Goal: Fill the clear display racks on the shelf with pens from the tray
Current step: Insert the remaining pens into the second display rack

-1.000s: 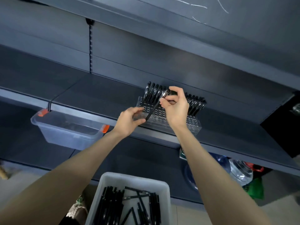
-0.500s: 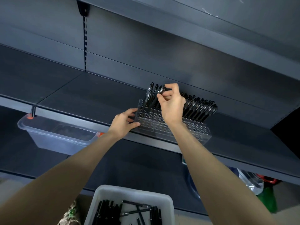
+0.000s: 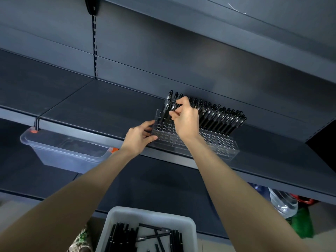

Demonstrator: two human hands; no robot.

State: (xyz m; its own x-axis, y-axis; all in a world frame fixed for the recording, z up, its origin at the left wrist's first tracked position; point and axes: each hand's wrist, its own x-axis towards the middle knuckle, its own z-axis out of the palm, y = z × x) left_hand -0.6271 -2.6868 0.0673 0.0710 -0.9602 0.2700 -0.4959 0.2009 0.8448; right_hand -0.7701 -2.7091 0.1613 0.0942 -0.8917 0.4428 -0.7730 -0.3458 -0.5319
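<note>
A clear display rack (image 3: 214, 144) with rows of round holes stands on the dark shelf (image 3: 101, 113) near its front edge. Several black pens (image 3: 221, 118) stand in its back rows. My left hand (image 3: 139, 138) grips the rack's left end, thumb on the front face. My right hand (image 3: 185, 118) pinches a black pen (image 3: 172, 110) upright over the holes at the rack's left part, beside the standing pens. Below, a white tray (image 3: 151, 215) holds several loose black pens (image 3: 123, 237).
A clear plastic bin (image 3: 65, 151) with orange clips sits on the lower shelf at left. A big water bottle (image 3: 283, 202), something red and a green bag lie at lower right. A slotted upright (image 3: 95, 51) runs up the back panel. Another shelf overhangs above.
My right hand has carried the pen from a slanted hold in front of the rack to upright in among the standing pens. My left hand stayed at the rack's left end.
</note>
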